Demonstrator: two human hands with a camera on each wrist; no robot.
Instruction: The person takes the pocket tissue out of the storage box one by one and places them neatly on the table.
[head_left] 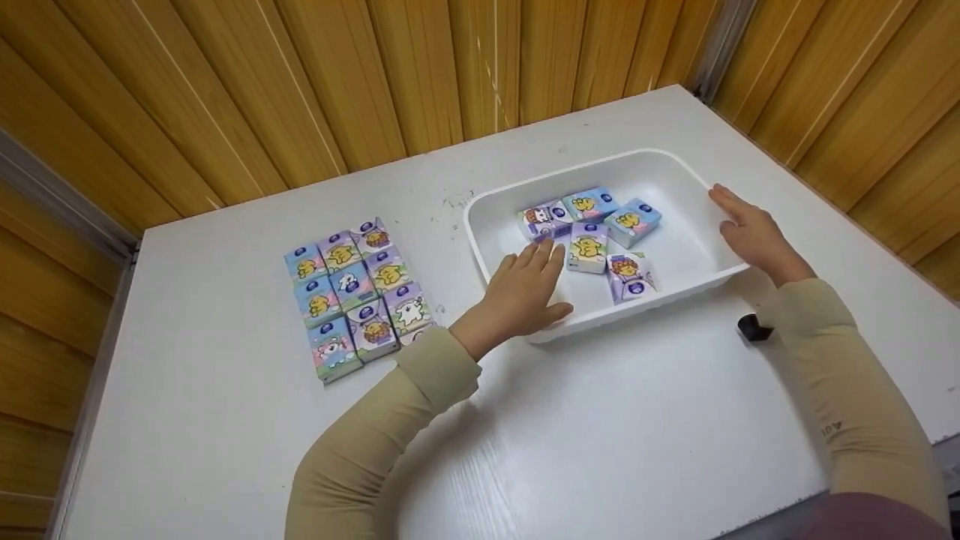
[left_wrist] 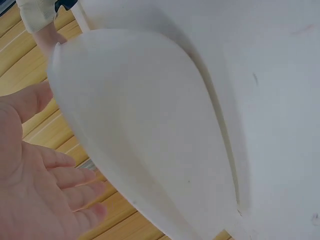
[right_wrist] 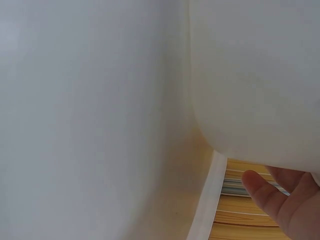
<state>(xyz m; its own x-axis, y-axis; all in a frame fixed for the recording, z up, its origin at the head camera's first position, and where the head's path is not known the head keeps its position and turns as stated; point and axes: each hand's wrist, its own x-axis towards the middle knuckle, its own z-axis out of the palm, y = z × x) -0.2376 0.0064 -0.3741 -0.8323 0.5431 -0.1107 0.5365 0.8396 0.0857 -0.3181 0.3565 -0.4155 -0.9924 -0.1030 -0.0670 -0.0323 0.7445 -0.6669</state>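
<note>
Small black object (head_left: pixel 753 328) on white table (head_left: pixel 637 427), near right. Left hand (head_left: pixel 525 294) over near-left side of white tray (head_left: pixel 686 232), fingers straight, slightly spread, holding nothing. Block of cartoon packs (head_left: pixel 352 285) laid in rows left of tray. Five loose packs (head_left: pixel 589 249) inside tray. Right hand (head_left: pixel 756 234) at right rim, fingers straight, thumb apart; can't tell contact. Wood-panel wall (head_left: pixel 420 75) far.

Tray (head_left: pixel 679 240): room over its back right corner; raised rim blocks sideways entry. Five packs (head_left: pixel 588 247) clutter its middle. Left hand (head_left: pixel 525 291) obstructs front left corner, right hand (head_left: pixel 757 236) the right edge. Lane between tray and pack block (head_left: pixel 352 289), left sleeve (head_left: pixel 439 367) across its front. Room between sleeves toward table (head_left: pixel 637 420) front edge.
</note>
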